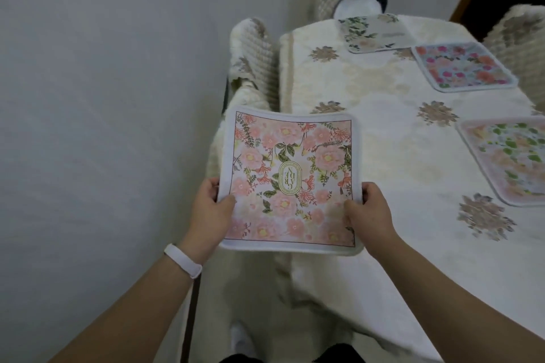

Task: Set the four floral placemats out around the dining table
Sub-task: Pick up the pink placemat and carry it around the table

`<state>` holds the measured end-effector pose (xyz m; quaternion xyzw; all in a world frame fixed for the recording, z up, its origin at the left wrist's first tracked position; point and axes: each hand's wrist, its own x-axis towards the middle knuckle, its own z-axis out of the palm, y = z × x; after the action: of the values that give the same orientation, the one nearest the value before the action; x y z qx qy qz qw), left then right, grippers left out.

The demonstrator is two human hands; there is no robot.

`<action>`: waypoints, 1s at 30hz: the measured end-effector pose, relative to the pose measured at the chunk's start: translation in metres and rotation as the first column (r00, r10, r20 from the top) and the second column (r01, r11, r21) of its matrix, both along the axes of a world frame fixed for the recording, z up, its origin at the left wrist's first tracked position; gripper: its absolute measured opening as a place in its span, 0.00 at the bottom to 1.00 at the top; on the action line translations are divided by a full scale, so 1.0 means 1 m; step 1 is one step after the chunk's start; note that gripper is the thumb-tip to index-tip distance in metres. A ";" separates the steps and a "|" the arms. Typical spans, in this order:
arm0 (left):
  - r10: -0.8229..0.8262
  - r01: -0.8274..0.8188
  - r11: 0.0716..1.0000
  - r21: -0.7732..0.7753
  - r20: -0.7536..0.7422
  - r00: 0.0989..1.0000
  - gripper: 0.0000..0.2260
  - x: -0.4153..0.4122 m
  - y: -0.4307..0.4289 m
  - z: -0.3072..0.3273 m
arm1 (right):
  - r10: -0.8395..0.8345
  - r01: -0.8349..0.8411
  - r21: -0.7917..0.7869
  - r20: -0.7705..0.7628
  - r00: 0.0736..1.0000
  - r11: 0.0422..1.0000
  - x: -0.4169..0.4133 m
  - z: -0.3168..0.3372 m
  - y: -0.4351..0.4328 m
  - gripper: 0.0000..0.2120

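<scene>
Pink placemat (290, 180) held nearly flat over the worktop's (368, 138) left edge, square, its printed emblem upside down. Left hand (211, 209) and right hand (368, 212) pinching its near side edges, fingers closed on it. Three other placemats lying along the far and right edges.

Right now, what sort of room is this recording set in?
Most likely a home dining area: a long table under a cream floral tablecloth, chairs with quilted covers drawn up to it, and floral placemats laid at the seats.
</scene>
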<state>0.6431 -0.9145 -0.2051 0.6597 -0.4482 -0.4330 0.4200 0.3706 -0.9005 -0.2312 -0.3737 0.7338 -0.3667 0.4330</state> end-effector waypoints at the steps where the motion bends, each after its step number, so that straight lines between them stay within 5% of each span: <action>1: 0.015 -0.015 1.000 -0.018 0.001 1.000 0.10 0.023 0.000 0.002 | 0.007 -0.007 -0.004 0.004 1.000 1.000 0.022 0.004 -0.004 0.11; 11: 0.100 -0.100 0.995 -0.006 0.023 0.995 0.09 0.181 -0.017 0.005 | 0.064 -0.072 -0.103 -0.084 0.994 0.992 0.184 0.036 -0.027 0.09; 20: 0.030 -0.031 0.999 -0.043 -0.005 1.000 0.10 0.194 -0.054 0.011 | -0.002 -0.017 -0.123 -0.148 0.989 0.992 0.188 0.050 -0.050 0.08; 30: -0.030 0.031 0.999 -0.026 0.025 0.999 0.11 0.189 -0.175 0.006 | -0.091 0.088 -0.123 -0.024 0.996 0.989 0.175 0.029 -0.146 0.09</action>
<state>0.8319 -1.0895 -0.1988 0.6525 -0.4692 -0.4251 0.4164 0.5452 -1.0465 -0.2018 -0.3714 0.7325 -0.4241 0.3817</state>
